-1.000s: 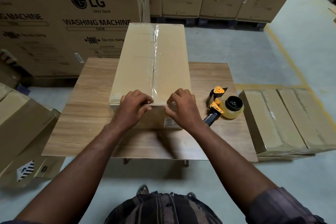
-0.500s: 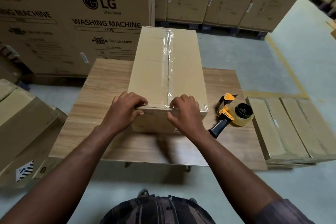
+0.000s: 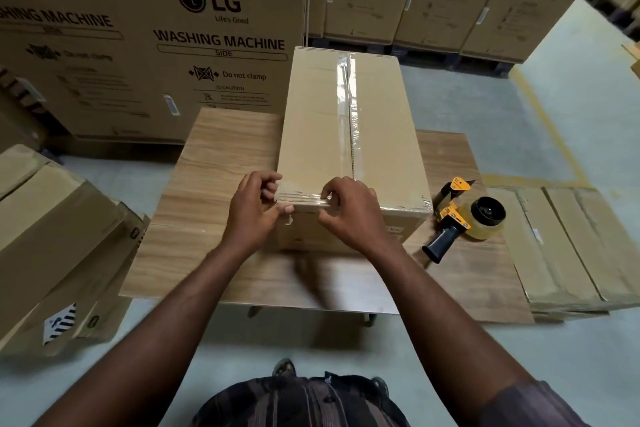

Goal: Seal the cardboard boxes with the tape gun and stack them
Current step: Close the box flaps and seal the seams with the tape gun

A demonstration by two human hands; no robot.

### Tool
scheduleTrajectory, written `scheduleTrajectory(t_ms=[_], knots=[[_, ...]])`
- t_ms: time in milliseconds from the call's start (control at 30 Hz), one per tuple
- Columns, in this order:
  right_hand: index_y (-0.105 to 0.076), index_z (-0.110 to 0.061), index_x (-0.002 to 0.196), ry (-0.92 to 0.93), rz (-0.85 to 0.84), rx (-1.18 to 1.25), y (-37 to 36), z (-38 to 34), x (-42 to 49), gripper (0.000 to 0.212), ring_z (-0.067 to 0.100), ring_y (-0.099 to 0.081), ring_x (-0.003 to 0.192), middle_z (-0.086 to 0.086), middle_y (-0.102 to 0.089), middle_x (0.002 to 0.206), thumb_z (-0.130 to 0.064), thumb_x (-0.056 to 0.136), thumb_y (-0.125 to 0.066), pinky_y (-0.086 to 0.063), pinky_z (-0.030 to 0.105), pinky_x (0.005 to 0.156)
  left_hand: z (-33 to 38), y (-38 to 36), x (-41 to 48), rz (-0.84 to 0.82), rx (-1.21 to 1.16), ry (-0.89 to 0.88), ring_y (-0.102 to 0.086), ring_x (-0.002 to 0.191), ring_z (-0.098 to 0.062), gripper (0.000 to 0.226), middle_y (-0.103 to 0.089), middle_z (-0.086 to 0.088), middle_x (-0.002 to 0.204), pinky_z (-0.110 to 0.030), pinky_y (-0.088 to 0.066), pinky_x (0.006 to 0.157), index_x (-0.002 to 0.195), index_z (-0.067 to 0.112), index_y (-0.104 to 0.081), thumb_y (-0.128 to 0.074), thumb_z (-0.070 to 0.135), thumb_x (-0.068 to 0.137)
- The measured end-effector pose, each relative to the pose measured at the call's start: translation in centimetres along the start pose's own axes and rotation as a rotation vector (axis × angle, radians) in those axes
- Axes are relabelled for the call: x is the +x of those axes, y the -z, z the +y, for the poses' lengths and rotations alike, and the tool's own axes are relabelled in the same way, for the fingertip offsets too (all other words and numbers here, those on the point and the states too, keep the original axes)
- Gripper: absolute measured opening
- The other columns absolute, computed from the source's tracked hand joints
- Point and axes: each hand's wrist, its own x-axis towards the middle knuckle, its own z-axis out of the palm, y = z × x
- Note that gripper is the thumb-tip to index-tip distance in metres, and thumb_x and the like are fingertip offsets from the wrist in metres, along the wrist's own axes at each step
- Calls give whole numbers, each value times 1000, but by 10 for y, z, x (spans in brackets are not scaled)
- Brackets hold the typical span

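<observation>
A long cardboard box (image 3: 311,128) lies lengthwise on the wooden table (image 3: 214,204), with clear tape along its top seam and across its near edge. My left hand (image 3: 254,210) is at the box's near left corner, fingers curled on top and thumb against the front edge. My right hand (image 3: 349,210) pinches the near edge just right of it, fingers on the tape and thumb on the front face. The yellow and black tape gun (image 3: 462,218) lies on the table to the right of the box, untouched.
Sealed boxes (image 3: 568,246) lie stacked on the floor beside the table's right end. Open, tilted cardboard boxes (image 3: 52,236) stand at the left. Large washing-machine cartons (image 3: 145,45) form a wall behind the table. A yellow line marks the floor at the right.
Both hands have slid left along the box's near edge, the left reaching the corner. The view has shifted, so the box and the tape gun sit further right in frame.
</observation>
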Motion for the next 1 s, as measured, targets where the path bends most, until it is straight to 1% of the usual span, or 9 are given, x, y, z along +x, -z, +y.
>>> scheduleTrajectory(t_ms=[133, 267, 367, 467, 600, 667, 800, 900, 1000], knots=[[-64, -23, 97, 67, -54, 0, -5, -16, 9, 29, 22, -59, 86, -8, -57, 85, -46, 80, -72, -39, 35, 73, -5, -14, -17, 103, -240, 257, -56, 77, 0, 46, -57, 4, 89, -23, -51, 78, 111, 16, -56, -80, -3, 77], [-61, -22, 88, 49, 8, 4, -20, -39, 16, 31, 23, -60, 83, -4, -63, 84, -52, 85, -68, -39, 35, 66, 1, -28, -34, 215, -225, 219, -60, 79, 6, 35, -62, 5, 94, -12, -49, 73, 110, 15, -53, -71, -4, 87], [-56, -19, 83, -13, 62, -63, -29, -53, 19, 50, 27, -58, 76, -1, -62, 80, -68, 83, -63, -43, 38, 66, 2, -36, -49, 212, -195, 219, -66, 92, 1, 51, -66, 5, 107, -20, -55, 80, 125, 21, -44, -69, -3, 88], [-55, -17, 87, -21, 88, -205, -34, -61, 17, 62, 29, -58, 77, 3, -63, 84, -77, 77, -65, -38, 38, 65, -8, -37, -55, 143, -193, 221, -67, 97, -1, 78, -66, 9, 111, -17, -53, 84, 147, 22, -27, -68, -6, 86], [-55, -17, 99, 37, 76, -268, -34, -55, 17, 51, 32, -60, 89, 5, -64, 96, -62, 83, -72, -36, 39, 68, -22, -29, -53, -56, -199, 350, -65, 89, 2, 76, -67, -3, 117, -7, -48, 76, 150, 15, -31, -68, -5, 87], [-55, -17, 100, 73, 45, -191, -31, -48, 15, 44, 32, -59, 91, 4, -63, 98, -52, 83, -77, -42, 41, 72, -24, -23, -54, -40, -136, 395, -63, 91, -3, 66, -65, -6, 123, -2, -44, 73, 146, 12, -39, -69, 0, 88], [-57, -20, 100, 86, 33, -52, -29, -38, 10, 39, 30, -57, 93, 1, -61, 98, -35, 77, -85, -42, 42, 75, -17, -19, -53, 131, -144, 217, -53, 126, -10, 68, -49, 2, 140, -7, -42, 98, 152, 7, -33, -65, 2, 91], [-57, -21, 99, 58, 60, -57, -34, -39, 8, 40, 29, -56, 92, 0, -60, 96, -33, 72, -85, -41, 42, 75, -14, -30, -51, -108, -67, 221, -54, 124, -6, 87, -51, 9, 141, -24, -46, 101, 160, 23, -15, -63, 9, 89], [-58, -19, 98, 49, 96, -55, -38, -40, 4, 37, 30, -54, 90, 2, -59, 95, -31, 71, -82, -43, 43, 76, -21, -33, -47, -320, 59, 377, -63, 114, -23, 71, -65, -4, 127, -28, -49, 87, 151, 22, -31, -65, 14, 88]])
